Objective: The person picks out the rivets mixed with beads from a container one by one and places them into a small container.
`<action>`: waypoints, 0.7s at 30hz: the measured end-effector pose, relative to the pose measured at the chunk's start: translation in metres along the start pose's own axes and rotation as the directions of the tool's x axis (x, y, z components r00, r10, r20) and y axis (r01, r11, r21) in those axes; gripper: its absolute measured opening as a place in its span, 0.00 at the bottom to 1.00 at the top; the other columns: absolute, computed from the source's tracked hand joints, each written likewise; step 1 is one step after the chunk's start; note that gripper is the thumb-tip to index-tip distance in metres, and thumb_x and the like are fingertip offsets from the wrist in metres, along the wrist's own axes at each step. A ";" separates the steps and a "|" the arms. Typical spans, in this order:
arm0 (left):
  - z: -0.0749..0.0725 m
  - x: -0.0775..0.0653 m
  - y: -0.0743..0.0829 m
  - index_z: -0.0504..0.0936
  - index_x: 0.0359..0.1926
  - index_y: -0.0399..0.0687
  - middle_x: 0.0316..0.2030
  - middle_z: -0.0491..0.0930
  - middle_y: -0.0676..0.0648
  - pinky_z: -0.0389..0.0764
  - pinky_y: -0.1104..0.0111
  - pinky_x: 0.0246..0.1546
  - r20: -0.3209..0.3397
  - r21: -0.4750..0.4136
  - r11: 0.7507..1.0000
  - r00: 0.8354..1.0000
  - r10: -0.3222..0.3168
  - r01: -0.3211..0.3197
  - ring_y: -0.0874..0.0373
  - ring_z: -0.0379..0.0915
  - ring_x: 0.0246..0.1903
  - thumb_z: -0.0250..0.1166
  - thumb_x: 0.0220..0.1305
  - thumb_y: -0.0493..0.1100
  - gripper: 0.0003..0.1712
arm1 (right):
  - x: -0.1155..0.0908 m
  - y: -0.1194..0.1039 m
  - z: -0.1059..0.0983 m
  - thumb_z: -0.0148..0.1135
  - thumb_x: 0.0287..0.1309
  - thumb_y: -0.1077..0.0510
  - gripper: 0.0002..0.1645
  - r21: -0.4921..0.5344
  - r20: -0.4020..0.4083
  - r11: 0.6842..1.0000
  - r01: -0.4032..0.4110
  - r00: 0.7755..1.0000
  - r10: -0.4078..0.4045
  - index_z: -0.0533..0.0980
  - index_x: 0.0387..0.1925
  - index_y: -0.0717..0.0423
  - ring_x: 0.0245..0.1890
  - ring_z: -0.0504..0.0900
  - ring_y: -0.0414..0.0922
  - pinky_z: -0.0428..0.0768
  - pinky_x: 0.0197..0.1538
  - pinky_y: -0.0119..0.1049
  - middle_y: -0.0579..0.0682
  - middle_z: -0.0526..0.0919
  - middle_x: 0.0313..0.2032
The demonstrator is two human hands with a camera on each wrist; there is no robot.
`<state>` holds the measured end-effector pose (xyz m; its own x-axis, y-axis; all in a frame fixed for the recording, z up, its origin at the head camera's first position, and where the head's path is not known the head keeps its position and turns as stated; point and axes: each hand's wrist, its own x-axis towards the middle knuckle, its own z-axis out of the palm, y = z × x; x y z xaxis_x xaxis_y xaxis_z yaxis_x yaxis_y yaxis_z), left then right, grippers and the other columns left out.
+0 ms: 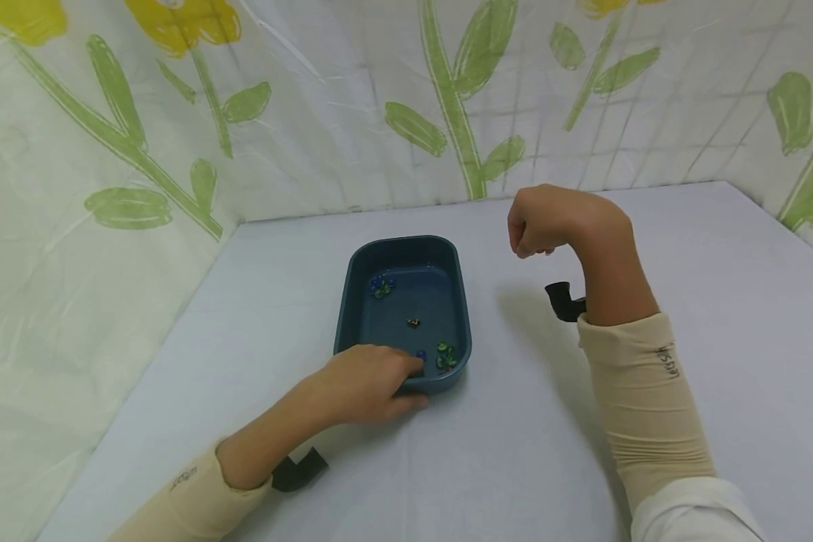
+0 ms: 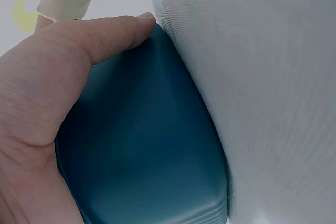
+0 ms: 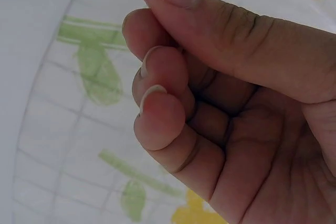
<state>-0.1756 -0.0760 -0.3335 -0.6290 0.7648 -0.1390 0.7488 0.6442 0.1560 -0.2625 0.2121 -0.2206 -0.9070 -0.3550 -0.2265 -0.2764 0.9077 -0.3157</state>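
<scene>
A dark blue plastic tub (image 1: 461,301) sits on the table in the head view. Inside it lie small shiny marbles: a blue and green cluster (image 1: 382,286) at the far left, a brownish piece (image 1: 413,322) in the middle, a blue one (image 1: 421,354) and a green cluster (image 1: 446,355) near the front. My left hand (image 1: 373,384) grips the tub's near rim, fingers over the inside and thumb (image 2: 118,35) outside. My right hand (image 1: 558,218) is raised right of the tub, fingers curled and thumb against the index finger; nothing shows in its grasp.
The table (image 1: 278,301) has a pale cloth cover. Behind it hangs a white sheet (image 1: 332,98) painted with green stems and yellow flowers. Black curved pieces (image 1: 301,470) show at both wrists, beside the beige sleeves (image 1: 637,384).
</scene>
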 end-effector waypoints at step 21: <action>0.001 0.000 0.000 0.80 0.35 0.53 0.27 0.77 0.59 0.72 0.67 0.28 0.003 0.005 1.000 1.000 -0.013 0.013 0.62 0.68 0.25 0.67 0.67 0.57 0.14 | -0.011 0.017 -0.007 0.62 0.54 0.67 0.06 0.051 0.010 0.998 -0.044 0.999 0.043 0.83 0.29 0.56 0.28 0.75 0.49 0.73 0.34 0.44 0.53 0.78 0.25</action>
<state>-0.1757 -0.0757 -0.3344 -0.6378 0.7566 -0.1441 0.7419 0.6538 0.1490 -0.2595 0.2336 -0.2168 -0.9148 -0.3177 -0.2494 -0.2201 0.9098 -0.3519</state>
